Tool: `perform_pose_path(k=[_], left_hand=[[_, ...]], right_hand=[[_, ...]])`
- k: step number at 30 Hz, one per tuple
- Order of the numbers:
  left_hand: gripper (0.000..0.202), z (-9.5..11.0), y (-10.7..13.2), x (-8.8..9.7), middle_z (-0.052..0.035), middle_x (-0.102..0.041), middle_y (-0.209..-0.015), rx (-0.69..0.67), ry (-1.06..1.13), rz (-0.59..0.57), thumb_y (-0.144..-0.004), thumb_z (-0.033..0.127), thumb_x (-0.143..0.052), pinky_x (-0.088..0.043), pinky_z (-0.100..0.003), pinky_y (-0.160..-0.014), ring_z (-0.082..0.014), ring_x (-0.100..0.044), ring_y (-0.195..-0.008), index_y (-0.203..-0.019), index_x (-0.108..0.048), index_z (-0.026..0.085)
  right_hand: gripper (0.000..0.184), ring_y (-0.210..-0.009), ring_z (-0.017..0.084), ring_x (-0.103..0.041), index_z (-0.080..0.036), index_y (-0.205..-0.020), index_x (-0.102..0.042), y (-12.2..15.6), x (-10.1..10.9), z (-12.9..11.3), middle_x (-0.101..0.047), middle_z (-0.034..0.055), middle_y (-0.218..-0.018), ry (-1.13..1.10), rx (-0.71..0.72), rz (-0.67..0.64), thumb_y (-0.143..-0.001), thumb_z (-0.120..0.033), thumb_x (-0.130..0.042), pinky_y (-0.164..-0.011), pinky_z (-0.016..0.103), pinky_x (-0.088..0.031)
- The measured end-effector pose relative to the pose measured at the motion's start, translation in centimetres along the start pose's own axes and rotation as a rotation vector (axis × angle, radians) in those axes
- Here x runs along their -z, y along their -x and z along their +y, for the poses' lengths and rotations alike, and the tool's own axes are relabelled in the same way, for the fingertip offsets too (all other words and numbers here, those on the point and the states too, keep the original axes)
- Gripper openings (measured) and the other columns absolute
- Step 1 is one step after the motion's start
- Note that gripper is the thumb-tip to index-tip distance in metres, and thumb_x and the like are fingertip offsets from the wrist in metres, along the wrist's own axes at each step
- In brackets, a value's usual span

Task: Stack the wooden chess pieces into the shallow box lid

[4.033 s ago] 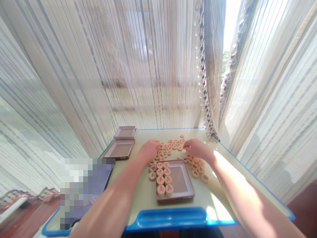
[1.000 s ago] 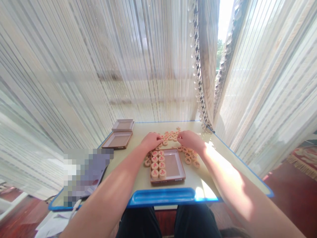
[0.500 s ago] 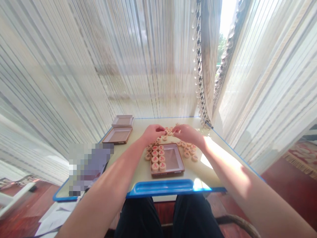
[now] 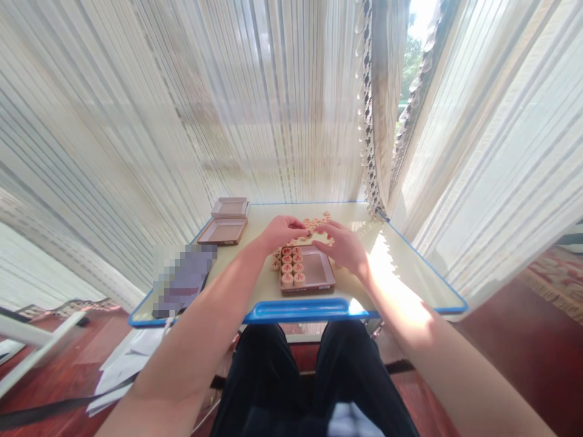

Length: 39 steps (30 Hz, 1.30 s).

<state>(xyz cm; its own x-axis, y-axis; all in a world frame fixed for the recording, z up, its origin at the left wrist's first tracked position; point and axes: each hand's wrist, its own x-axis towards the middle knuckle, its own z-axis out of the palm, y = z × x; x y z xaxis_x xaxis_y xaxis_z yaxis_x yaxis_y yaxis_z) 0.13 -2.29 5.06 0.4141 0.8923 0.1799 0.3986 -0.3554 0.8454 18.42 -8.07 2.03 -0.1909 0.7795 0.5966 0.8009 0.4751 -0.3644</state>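
Note:
My left hand [image 4: 285,232] is over the far side of the table, its fingers pinched at a round Chinese chess piece [image 4: 310,233] with dark writing. Close by on the right, my right hand [image 4: 340,244] has its thumb and fingers apart, with nothing visible between them. Below both hands sits a shallow brown box [image 4: 319,270]. Red-marked chess pieces [image 4: 299,267] stand in two columns in its left half; bare lining shows in the right half. More loose pieces [image 4: 314,223] lie beyond the hands, partly hidden by them.
Two more shallow trays [image 4: 223,231] are at the back left of the blue-edged folding table [image 4: 414,276]. A blurred-out dark flat object [image 4: 186,279] lies at the left edge. Sheer curtains [image 4: 282,121] hang behind the table. Papers [image 4: 122,364] are low on the left.
My right hand has come nearer and its fingers have spread. My left hand stays near the same loose pieces, a piece at its fingertips. The camera view has shifted, so the table appears higher.

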Motion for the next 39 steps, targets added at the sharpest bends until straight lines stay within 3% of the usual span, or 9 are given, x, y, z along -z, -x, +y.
perform_pose_path(k=[6, 13, 20, 26, 32, 39], left_hand=[[0.03, 0.1, 1.1, -0.7, -0.0067, -0.069, -0.081, -0.021, 0.067, -0.028, -0.063, 0.032, -0.07, -0.047, -0.026, -0.067, -0.0143, -0.06, -0.074, -0.083, -0.068, 0.011], [0.025, 0.5, 1.9, -1.4, -0.0047, -0.068, -0.076, -0.008, 0.07, 0.017, -0.062, 0.03, -0.071, -0.046, -0.024, -0.063, -0.0121, -0.059, -0.067, -0.08, -0.069, 0.012], [0.029, 0.1, 2.3, -1.7, -0.0054, -0.069, -0.079, -0.08, 0.011, 0.041, -0.068, 0.036, -0.066, -0.046, -0.024, -0.064, -0.0138, -0.06, -0.071, -0.084, -0.07, 0.012], [0.027, -1.7, 2.2, -1.4, -0.0041, -0.069, -0.078, -0.196, -0.399, 0.328, -0.078, 0.035, -0.052, -0.044, -0.026, -0.069, -0.0151, -0.059, -0.071, -0.083, -0.07, 0.016], [0.027, -2.9, 1.8, -1.3, -0.003, -0.067, -0.071, -0.222, -0.54, 0.345, -0.08, 0.035, -0.049, -0.042, -0.025, -0.067, -0.0146, -0.057, -0.066, -0.078, -0.069, 0.017], [0.035, -2.8, 1.6, -1.6, -0.0027, -0.064, -0.068, -0.243, -0.545, 0.319, -0.083, 0.041, -0.043, -0.041, -0.025, -0.066, -0.0147, -0.055, -0.067, -0.071, -0.066, 0.017]], right_hand=[[0.018, -0.096, 0.017, -0.058, -0.023, -0.096, -0.065, 0.1, -0.6, 0.3, -0.063, 0.0046, -0.104, -0.036, 0.119, 0.059, -0.083, -0.029, -0.055, -0.084, 0.029, -0.044], [0.016, -0.076, 0.015, -0.06, -0.023, -0.092, -0.066, 0.5, -1.2, 0.7, -0.066, 0.003, -0.091, -0.063, 0.207, 0.108, -0.078, -0.025, -0.059, -0.072, 0.027, -0.047], [0.02, -0.073, 0.014, -0.058, -0.023, -0.093, -0.068, 0.5, -0.6, 0.3, -0.066, 0.0028, -0.088, -0.118, 0.182, 0.064, -0.075, -0.022, -0.059, -0.07, 0.026, -0.046], [0.015, -0.066, 0.013, -0.055, -0.02, -0.083, -0.069, 0.6, 0.4, 1.0, -0.066, 0.0016, -0.079, -0.124, 0.049, -0.095, -0.071, -0.026, -0.061, -0.064, 0.025, -0.044], [0.015, -0.074, 0.015, -0.056, -0.022, -0.08, -0.07, 0.6, 0.3, 1.2, -0.059, 0.0029, -0.085, -0.058, 0.034, -0.257, -0.068, -0.03, -0.064, -0.069, 0.026, -0.043], [0.019, -0.075, 0.016, -0.055, -0.025, -0.081, -0.07, 0.4, 0.0, 1.2, -0.056, 0.0022, -0.083, 0.053, -0.051, -0.313, -0.07, -0.037, -0.061, -0.068, 0.026, -0.041]])
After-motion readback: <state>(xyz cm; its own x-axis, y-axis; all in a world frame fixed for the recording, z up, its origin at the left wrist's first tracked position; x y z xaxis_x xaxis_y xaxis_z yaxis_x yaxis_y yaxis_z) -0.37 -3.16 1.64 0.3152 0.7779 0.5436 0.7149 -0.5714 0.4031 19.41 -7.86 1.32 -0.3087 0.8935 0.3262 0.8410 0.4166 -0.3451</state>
